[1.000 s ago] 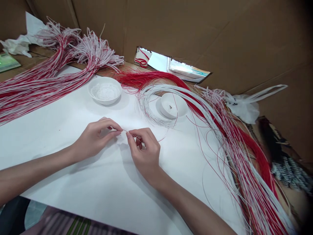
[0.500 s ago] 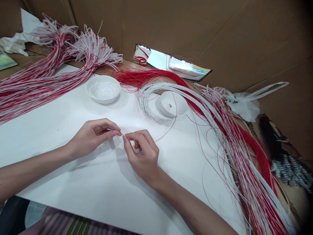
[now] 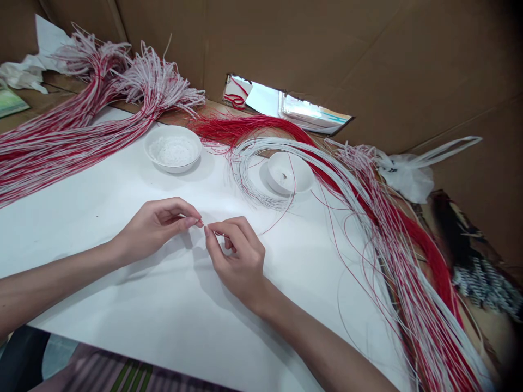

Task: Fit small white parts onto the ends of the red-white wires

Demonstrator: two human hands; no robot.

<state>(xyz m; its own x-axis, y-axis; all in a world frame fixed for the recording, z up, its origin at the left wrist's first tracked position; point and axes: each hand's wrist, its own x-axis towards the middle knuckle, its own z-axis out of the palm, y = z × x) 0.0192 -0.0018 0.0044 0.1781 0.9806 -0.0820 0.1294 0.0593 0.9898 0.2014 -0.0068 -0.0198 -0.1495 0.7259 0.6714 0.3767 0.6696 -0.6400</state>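
Note:
Over the white tabletop [image 3: 155, 305], my left hand [image 3: 161, 226] and my right hand [image 3: 239, 256] meet fingertip to fingertip. Both pinch a thin strand between thumb and forefinger. A red cord [image 3: 281, 218] trails from behind my right hand, curving up toward a small white bowl [image 3: 292, 179]. Another short piece of cord seems to run between the two pinches, but its detail is too small to make out. Behind my left hand stands a white bowl with white powder or grains [image 3: 174, 151].
Tied bundles of red and white cords [image 3: 155, 103] lie at the back left. White cords [image 3: 261, 147], red cords [image 3: 253, 125] and a mixed bundle [image 3: 408, 283] curve along the right edge. A plastic bag [image 3: 411, 177] sits near the cardboard wall [image 3: 368, 54], which has a slot.
Hardly anything differs. My right hand has shifted very slightly left, while my left hand stays in place with its pinch kept.

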